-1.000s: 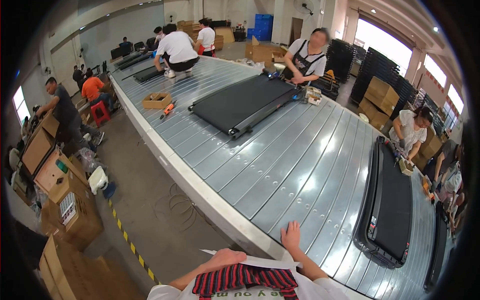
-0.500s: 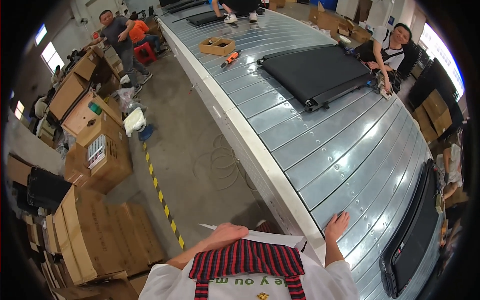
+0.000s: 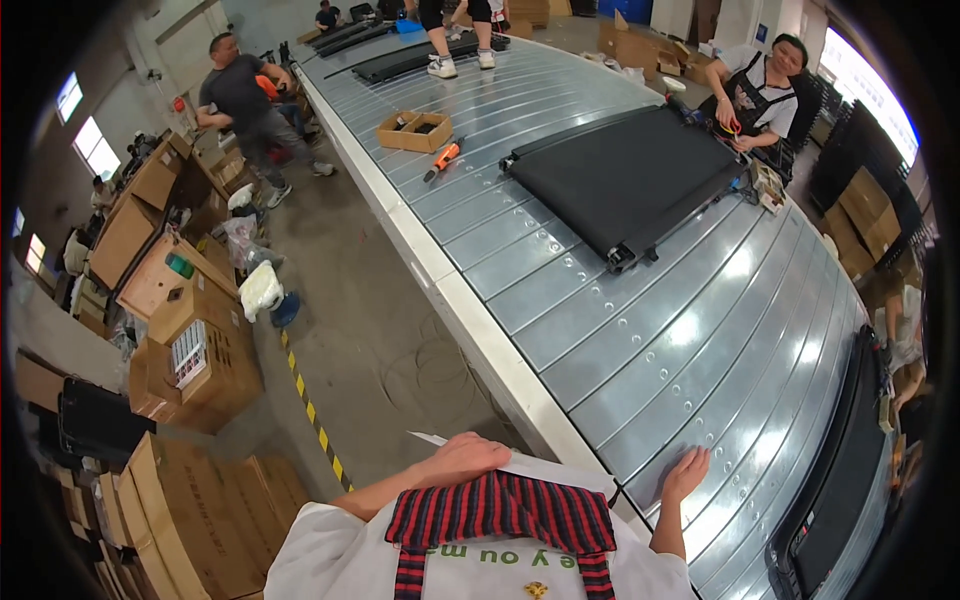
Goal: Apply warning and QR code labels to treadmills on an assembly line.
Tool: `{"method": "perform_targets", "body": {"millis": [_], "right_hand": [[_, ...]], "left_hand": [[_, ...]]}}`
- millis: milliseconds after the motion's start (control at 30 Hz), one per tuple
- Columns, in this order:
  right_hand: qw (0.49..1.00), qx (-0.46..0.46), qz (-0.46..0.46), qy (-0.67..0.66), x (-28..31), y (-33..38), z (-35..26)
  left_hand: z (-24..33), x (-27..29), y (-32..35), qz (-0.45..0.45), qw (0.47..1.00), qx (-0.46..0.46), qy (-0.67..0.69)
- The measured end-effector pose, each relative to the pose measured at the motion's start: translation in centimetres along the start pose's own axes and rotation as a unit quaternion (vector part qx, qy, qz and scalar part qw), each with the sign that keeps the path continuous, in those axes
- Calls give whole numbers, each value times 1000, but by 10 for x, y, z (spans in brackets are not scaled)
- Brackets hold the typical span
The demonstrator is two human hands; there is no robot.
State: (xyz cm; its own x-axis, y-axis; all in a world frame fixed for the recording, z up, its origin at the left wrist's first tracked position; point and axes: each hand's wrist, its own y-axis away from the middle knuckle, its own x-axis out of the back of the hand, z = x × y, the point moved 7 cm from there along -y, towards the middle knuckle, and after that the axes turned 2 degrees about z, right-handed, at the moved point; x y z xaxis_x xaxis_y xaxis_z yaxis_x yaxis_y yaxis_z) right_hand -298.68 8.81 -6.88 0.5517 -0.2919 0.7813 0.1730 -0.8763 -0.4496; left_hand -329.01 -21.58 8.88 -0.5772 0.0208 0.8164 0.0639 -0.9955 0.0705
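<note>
My left hand (image 3: 470, 456) is in front of my chest, fingers bent over a thin white sheet (image 3: 560, 473) that sticks out on both sides of it. How its thumb grips is hidden. To the right, my right hand (image 3: 686, 474) is over the near edge of a long metal-slatted table (image 3: 640, 330). Its fingers are stretched out and hold nothing; whether they touch the slats I cannot tell. Closest to that hand on the right lies a black framed panel (image 3: 835, 470).
On the slats lie a black belt unit (image 3: 625, 175), an orange power tool (image 3: 444, 160) and a divided cardboard box (image 3: 414, 131). A co-worker (image 3: 758, 100) stands at the far right edge; another person's legs (image 3: 455, 35) stand on the table. Cartons (image 3: 205, 510) line the left.
My body and both hands have shifted slightly against the table. The co-worker's arm has drawn back from the table's edge. The person on the table has risen. A person at left has turned.
</note>
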Motion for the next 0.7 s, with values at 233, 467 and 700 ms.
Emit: {"method": "perform_targets", "body": {"millis": [233,467,700], "right_hand": [[993,-73,-19,92,-30,-46,35],[995,-65,-12,72,-25,-49,26],[995,-80,-14,67,-28,-43,39]], "left_hand": [[-28,10,-25,-11,1000,29,-7],[-38,34,-64,-14,994,81,73],[-51,34,-94,-60,998,-15,-21]]}}
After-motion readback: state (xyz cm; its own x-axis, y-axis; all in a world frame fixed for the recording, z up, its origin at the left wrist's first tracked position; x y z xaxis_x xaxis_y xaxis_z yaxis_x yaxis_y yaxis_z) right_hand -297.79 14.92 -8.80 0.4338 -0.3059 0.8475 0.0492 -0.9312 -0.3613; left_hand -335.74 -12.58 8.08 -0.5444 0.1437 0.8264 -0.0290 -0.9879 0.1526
